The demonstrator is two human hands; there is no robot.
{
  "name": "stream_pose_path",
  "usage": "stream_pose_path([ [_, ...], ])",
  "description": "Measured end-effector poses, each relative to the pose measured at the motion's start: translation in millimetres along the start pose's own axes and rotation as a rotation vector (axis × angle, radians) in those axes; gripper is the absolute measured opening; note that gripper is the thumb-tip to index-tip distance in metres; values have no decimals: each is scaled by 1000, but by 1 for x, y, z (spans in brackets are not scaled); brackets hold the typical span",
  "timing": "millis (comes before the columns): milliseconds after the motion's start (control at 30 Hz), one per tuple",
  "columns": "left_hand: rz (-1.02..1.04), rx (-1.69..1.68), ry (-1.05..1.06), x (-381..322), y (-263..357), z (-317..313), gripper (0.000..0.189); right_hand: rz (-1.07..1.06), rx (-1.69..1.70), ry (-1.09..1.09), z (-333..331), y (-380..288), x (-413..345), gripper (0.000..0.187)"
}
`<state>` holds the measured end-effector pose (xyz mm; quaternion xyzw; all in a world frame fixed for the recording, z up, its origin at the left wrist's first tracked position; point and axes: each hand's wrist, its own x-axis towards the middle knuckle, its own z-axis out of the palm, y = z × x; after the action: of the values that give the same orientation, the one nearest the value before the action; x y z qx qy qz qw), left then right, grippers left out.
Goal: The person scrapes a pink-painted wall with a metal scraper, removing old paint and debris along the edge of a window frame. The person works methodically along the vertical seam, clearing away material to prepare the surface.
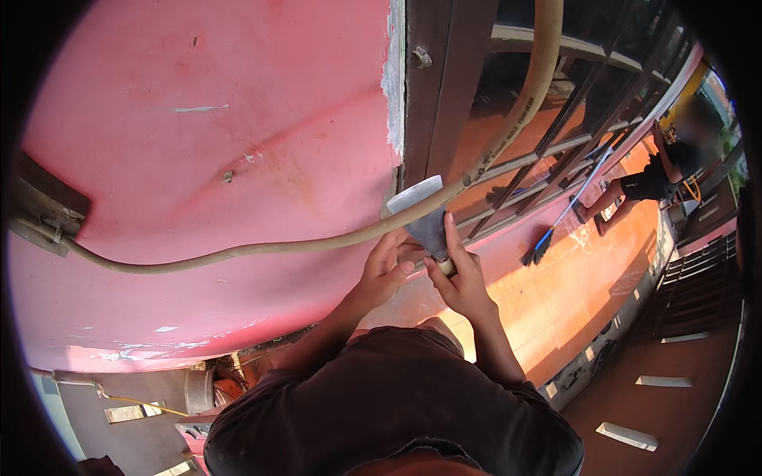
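Note:
My right hand (464, 279) grips the pale handle of a paint scraper (431, 235), its index finger laid along the edge of the wide metal blade. The blade points up toward the corner of a pink painted wall (286, 160). A beige hose (333, 241) crosses in front of the blade and hides part of it. Beside the blade's left edge is my left hand (381, 271), fingers apart and thumb toward the scraper. Whether its fingertips touch the metal, I cannot tell. Paint has flaked off the wall's edge (393, 83) next to the dark window frame (437, 89).
A broom (539, 247) with a blue handle leans by the glass panes at right. Beyond it a person (655, 172) in dark clothes stands on the orange tiled floor (536, 315). A dark box-like fitting (44, 202) juts from the wall at left. Buckets (202, 390) stand lower left.

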<state>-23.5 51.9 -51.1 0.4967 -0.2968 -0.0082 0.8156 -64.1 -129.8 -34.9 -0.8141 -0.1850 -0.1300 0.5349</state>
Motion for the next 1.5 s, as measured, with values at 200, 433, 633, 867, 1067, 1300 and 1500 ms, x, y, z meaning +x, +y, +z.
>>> stream_pose_path([
  [200, -45, 102, 351, -1, -9, 18, 36, -133, 145, -230, -1, 3, 23, 90],
  [433, -40, 82, 363, -14, 30, 10, 27, 169, 1107, -617, 7, -5, 32, 88],
  [633, 50, 71, 314, -12, 35, 4, 29, 227, 1626, -702, 28, 0, 23, 84],
  [867, -19, 34, 204, -11, 33, 2, 26, 202, 1546, -544, 38, 5, -1, 73],
  [1067, -54, -27, 219, 18, 43, 28, 22, 272, 1715, -640, 19, 13, 16, 63],
  [1300, 3, 94, 618, 64, 38, 50, 38, 311, 1711, -837, 17, 46, 56, 58],
  [1500, 16, 234, 855, 74, 31, 44, 33, 450, 1786, -948, 23, 57, 72, 59],
])
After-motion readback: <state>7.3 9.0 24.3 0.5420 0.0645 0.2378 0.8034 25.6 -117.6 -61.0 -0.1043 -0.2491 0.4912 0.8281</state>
